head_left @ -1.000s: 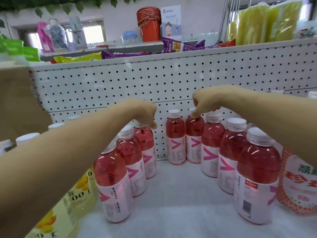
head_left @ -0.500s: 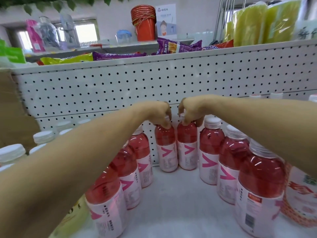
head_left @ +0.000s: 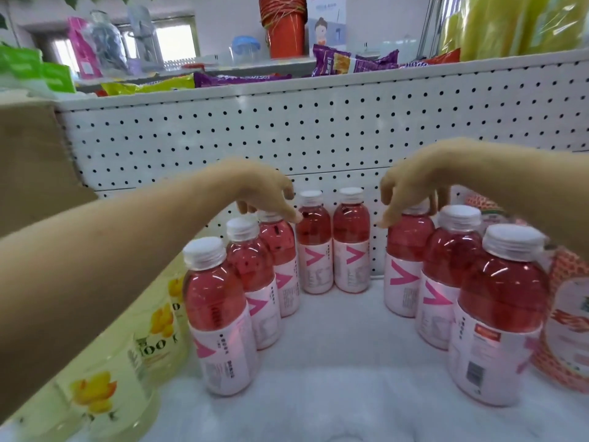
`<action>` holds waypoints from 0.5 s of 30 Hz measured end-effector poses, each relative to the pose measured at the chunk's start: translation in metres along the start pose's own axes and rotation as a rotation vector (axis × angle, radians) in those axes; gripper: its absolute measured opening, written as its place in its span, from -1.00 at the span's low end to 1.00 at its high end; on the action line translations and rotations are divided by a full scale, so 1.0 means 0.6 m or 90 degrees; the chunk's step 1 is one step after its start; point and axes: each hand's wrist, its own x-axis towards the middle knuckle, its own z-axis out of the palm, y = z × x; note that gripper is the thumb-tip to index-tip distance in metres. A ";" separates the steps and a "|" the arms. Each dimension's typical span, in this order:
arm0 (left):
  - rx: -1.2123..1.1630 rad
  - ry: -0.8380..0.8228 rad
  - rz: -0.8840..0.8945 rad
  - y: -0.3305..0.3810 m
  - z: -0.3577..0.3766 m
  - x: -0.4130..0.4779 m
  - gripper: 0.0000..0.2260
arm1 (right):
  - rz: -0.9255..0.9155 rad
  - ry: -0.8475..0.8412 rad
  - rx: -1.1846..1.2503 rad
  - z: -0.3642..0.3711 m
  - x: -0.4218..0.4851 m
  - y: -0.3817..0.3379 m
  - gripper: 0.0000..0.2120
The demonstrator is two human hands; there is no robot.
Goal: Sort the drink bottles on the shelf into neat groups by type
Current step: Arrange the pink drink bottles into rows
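Observation:
Several pink drink bottles with white caps stand in a U on the white shelf: a left row, two at the back, and a right row. My left hand hovers with spread fingers just over the cap of the rearmost left-row bottle. The curled fingers of my right hand straddle the cap of the rearmost right-row bottle, with the thumb held off its side. Neither hand is lifting anything.
A yellow drink bottle lies under my left forearm. An orange-labelled bottle stands at the far right. A white pegboard backs the shelf. Snack bags and an orange bucket stack sit above.
Half a second ago both hands gripped the caps of the two back bottles. They have let go and moved apart, each to the rearmost bottle of its side row.

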 end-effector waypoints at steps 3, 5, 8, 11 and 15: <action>0.027 0.003 -0.010 -0.007 0.015 -0.006 -0.51 | 0.014 0.003 0.039 0.007 -0.006 0.011 -0.59; 0.002 0.033 0.020 -0.001 0.015 -0.009 -0.59 | -0.011 0.042 0.075 0.009 -0.008 0.006 -0.70; -0.065 0.022 0.066 0.014 0.009 -0.015 -0.69 | -0.068 0.072 0.077 0.009 -0.015 -0.016 -0.76; -0.089 0.030 0.092 0.028 0.011 -0.017 -0.73 | -0.114 0.084 0.115 0.014 -0.012 -0.040 -0.71; -0.107 0.051 0.097 0.041 0.017 -0.017 -0.61 | -0.167 0.093 0.160 0.020 -0.009 -0.064 -0.73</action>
